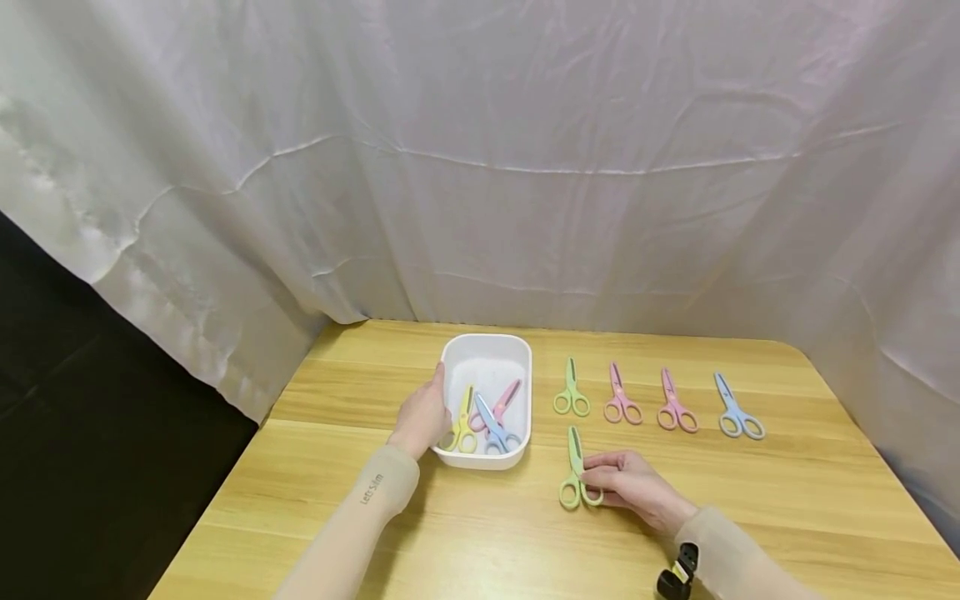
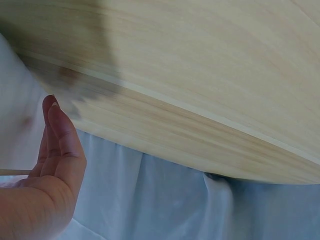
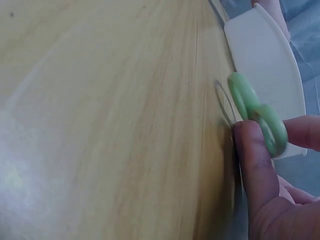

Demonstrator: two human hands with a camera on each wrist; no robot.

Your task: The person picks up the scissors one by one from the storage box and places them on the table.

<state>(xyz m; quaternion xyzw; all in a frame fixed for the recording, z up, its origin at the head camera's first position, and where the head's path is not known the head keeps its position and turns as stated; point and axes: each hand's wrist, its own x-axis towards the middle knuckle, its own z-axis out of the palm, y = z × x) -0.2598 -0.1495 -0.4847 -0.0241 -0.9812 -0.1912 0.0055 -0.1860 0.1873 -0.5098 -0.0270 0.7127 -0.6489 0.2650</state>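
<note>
1 pale curtain (image 1: 480, 167) behind 1 wood-grain table (image 1: 495, 533); table's far edge is just past the bin, R corner rounded, open wood betw. row & R edge. 1 white bin (image 1: 480, 462), L of ctr., open floor at far end. L hand (image 1: 422, 417) grips bin's L rim; R hand (image 1: 637, 487) pinches green scissors (image 1: 577, 477) by a loop, R of bin's near end. Others: 3 prs. in bin (yellow pr. (image 1: 466, 423), pink pr. (image 1: 500, 411), blue pr. (image 1: 491, 419)); row of 4 R of bin (1 green, 2 pink, 1 blue). Total 8.
</note>
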